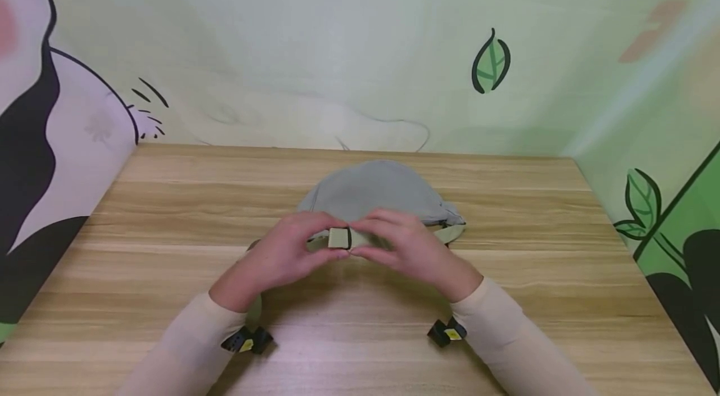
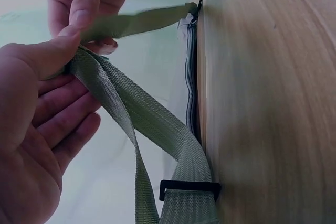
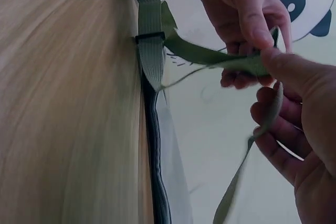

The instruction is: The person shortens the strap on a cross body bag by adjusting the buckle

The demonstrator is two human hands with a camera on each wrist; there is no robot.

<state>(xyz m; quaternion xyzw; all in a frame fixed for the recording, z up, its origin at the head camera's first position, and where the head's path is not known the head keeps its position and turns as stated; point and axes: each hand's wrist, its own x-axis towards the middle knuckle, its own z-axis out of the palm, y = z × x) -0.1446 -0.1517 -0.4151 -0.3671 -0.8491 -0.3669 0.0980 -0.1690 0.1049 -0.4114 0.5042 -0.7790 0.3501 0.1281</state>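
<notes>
Pinching green strap [image 1: 340,238] with left hand [image 1: 284,246], thumb pressed to index side, other fingers loosely bent. Pinching same strap with right hand [image 1: 413,246] too, thumb on top, remaining fingers curled below. Holding fingertips of both hands close together, raised over middle of tabletop [image 1: 349,333], just in front of grey bag [image 1: 377,187]. Showing short pale section with dark band across it between the two grips; can't tell if buckle or plain loop.

Lying near far edge of tabletop, roughly midway between left and right edges, in case of grey bag. Resting rounded side toward far edge, dark zip-like strip [image 2: 191,82] along near side. Running from right end of bag up to right hand, in case of strap. Hanging doubled below left hand on other side, passing through black slider [image 2: 190,185] close to tabletop. Dangling also below left wrist, toward near edge.

Wearing pale sleeves [image 1: 185,340] and small black wrist cameras [image 1: 247,341]. Standing beyond far edge: printed wall [image 1: 326,59], with leaf drawing [image 1: 491,63] above right half and black-and-white figure [image 1: 84,108] past left edge.
</notes>
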